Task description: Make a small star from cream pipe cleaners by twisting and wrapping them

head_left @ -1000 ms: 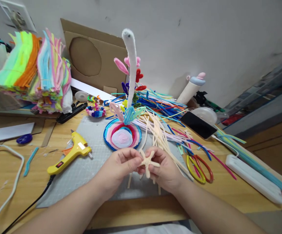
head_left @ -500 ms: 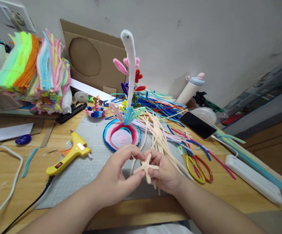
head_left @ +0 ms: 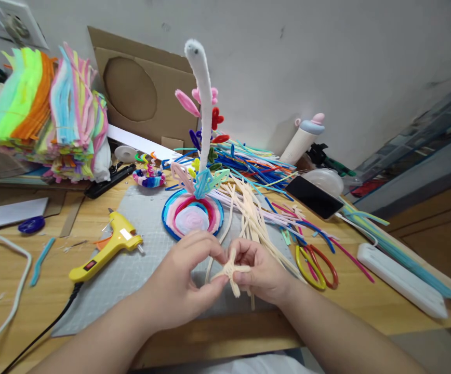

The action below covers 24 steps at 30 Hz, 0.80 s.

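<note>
Between my two hands is a small cream pipe-cleaner figure (head_left: pixel 230 269), cross-shaped, with several short arms around a wound middle. My left hand (head_left: pixel 188 278) pinches its left side between thumb and fingers. On the other side, my right hand (head_left: pixel 262 272) grips it with the thumb on the front and fingers curled behind. Just beyond my hands stands a pipe-cleaner craft: a round coiled base (head_left: pixel 193 218) in blue, pink and white, with a tall white fuzzy stem (head_left: pixel 205 104) bearing coloured petals. Loose cream pipe cleaners (head_left: pixel 254 218) lie behind my right hand.
A yellow glue gun (head_left: pixel 110 246) rests left on the grey cutting mat (head_left: pixel 93 306). Scissors (head_left: pixel 315 265), a phone (head_left: pixel 314 197) and a white power strip (head_left: pixel 400 278) lie right. Bundled pipe cleaners (head_left: pixel 26 98), cardboard (head_left: pixel 171 78) and a bottle (head_left: pixel 301 140) stand at the back.
The whole scene has shifted slightly left and up as the head view moved. The cream figure is tilted a little differently; both hands keep hold of it.
</note>
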{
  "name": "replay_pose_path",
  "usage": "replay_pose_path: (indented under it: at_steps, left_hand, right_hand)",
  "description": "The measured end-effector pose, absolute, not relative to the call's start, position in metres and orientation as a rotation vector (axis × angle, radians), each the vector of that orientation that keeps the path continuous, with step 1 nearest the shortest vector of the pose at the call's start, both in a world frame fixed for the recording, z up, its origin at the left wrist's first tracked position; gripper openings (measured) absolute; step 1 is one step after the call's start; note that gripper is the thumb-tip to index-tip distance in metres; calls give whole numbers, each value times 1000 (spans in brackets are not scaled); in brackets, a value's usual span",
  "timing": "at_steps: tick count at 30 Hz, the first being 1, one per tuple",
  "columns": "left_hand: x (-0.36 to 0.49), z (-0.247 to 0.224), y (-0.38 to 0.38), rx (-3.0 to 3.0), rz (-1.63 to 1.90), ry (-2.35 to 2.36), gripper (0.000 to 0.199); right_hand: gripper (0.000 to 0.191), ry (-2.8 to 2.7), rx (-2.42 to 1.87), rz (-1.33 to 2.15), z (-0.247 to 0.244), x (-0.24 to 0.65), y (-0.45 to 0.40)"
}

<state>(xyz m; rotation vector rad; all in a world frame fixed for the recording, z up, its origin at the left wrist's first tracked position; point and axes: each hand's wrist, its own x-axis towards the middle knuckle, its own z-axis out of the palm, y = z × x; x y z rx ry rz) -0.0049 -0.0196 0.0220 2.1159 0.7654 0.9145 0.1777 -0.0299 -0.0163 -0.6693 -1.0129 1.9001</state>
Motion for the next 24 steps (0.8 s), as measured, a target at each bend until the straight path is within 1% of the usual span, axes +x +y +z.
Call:
replay_pose_path:
  at_steps: [8,17,20,24]
  left_hand:
    - [-7,22,-17,2148,922,725,7]
    - [-8,19,-16,2159,964,772,22]
    - [-9,21,-16,2127,935,724,13]
    - [-9,23,-16,2108,962,766,12]
  right_hand:
    - [32,-969,-701,1942,-14,179,-31]
    - [32,-929,-709,1970,-8,182,-30]
    - [34,-923,-715,1988,-8,182,-30]
    - [35,-913,-707,1998,-10,182,-30]
